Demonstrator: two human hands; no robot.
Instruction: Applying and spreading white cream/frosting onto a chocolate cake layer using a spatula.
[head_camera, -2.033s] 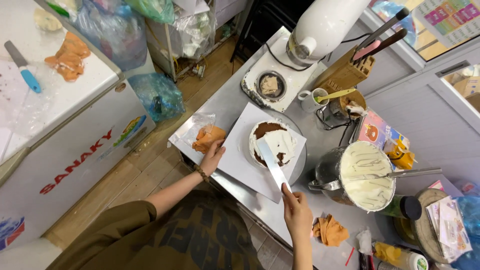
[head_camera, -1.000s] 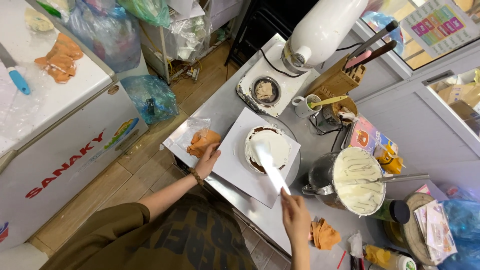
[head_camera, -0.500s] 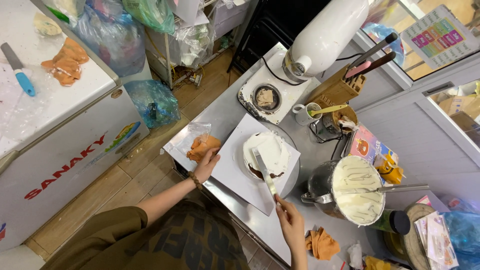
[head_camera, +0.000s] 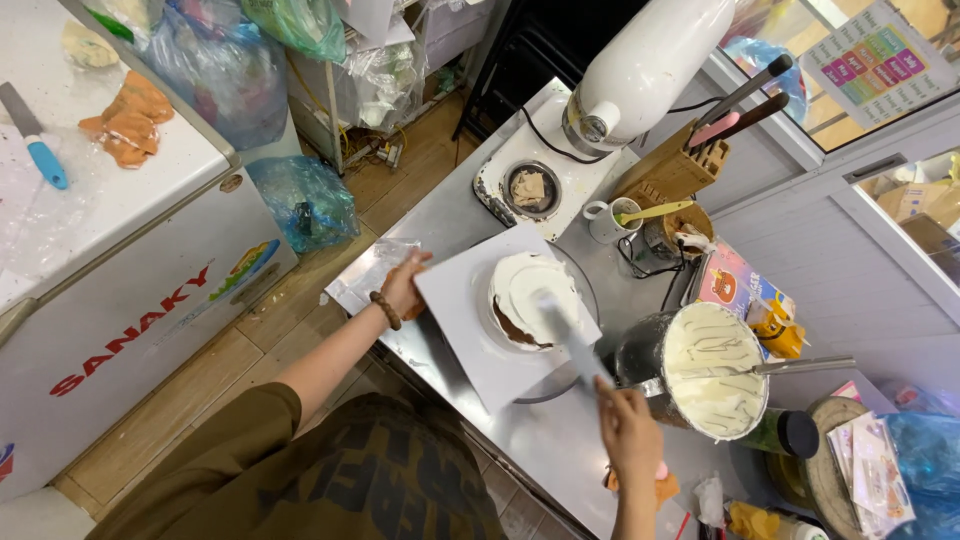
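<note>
Our right hand grips a spatula – blade on the white-frosted cake at the board's centre – while our left hand clasps the board's edge.

An olive-brown top is worn, loose and short-sleeved, with the left sleeve seen ending above the elbow. Large dark lettering is printed across the front of the fabric, blurred and partly folded. Both forearms are left bare. A bracelet of dark brown round beads is worn on the left wrist, just behind the left hand. No glove, ring or watch-like band can be made out on the right hand, and its wrist is seen uncovered down to the bottom edge. No more of the body is shown from above.
</note>
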